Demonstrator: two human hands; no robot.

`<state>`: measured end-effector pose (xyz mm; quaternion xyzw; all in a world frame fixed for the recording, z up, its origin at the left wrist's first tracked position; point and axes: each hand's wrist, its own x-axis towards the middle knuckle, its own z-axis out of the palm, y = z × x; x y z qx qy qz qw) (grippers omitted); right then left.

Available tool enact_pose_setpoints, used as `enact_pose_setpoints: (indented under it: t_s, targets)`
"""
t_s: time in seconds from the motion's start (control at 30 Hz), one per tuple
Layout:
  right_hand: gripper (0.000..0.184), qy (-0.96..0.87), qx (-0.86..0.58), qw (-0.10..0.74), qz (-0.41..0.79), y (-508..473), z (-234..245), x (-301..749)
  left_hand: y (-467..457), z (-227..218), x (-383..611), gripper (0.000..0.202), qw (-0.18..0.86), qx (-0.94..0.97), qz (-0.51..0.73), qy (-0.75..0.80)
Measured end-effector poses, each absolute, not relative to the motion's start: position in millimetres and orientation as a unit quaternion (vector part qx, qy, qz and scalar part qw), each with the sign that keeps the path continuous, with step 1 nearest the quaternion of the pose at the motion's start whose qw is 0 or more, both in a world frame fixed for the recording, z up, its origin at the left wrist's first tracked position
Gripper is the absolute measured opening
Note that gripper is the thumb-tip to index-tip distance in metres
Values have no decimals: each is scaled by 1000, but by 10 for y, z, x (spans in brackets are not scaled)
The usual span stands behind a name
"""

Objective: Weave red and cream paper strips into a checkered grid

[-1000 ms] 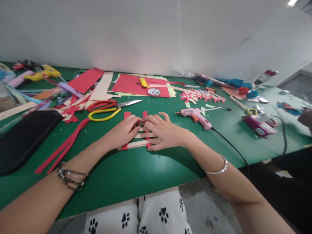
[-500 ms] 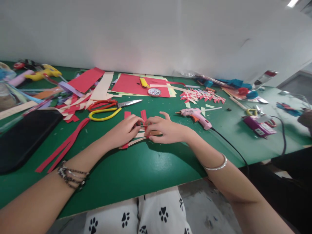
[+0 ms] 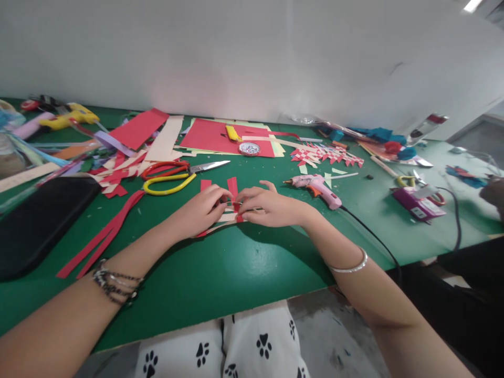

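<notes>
Both your left hand [image 3: 202, 210] and right hand [image 3: 268, 208] pinch the woven paper strips [image 3: 232, 202]; tugging unevenly risks sliding the weave apart.

I am looking at a craft workshop. A long green table [image 3: 236, 273] runs against a plain white wall [image 3: 252, 52] and is strewn with paper-craft gear: red paper sheets [image 3: 214, 135], loose cut strips [image 3: 100, 236], yellow-handled scissors [image 3: 169, 185], a pink glue gun [image 3: 317, 186] on its cord, a yellow glue gun [image 3: 69, 117], and a woven red-and-cream paper piece [image 3: 326, 154].
</notes>
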<state>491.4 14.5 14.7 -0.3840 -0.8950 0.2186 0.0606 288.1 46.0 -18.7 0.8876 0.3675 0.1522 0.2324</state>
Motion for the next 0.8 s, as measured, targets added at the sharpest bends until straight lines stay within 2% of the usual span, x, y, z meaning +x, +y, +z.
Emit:
enact_pose_setpoints:
  t_s: [0.3, 0.5, 0.6, 0.7, 0.8]
  targets:
    - [23, -896, -376, 63, 227, 144, 165, 4922, 451, -188, 2883, 29, 233, 885, 155, 371]
    - [22, -877, -413, 152, 192, 193, 117, 4955, 454, -168, 2873, 31, 239, 885, 148, 371]
    - [25, -880, -411, 149, 185, 221, 63, 4972, 446, -165, 2874, 30, 246, 882, 146, 373]
    - [16, -884, -415, 142, 164, 210, 65, 4967, 426, -151, 2880, 31, 248, 884, 151, 366]
    - [15, -871, -441, 176, 128, 174, 118, 4955, 418, -90, 2870, 34, 252, 873, 184, 375]
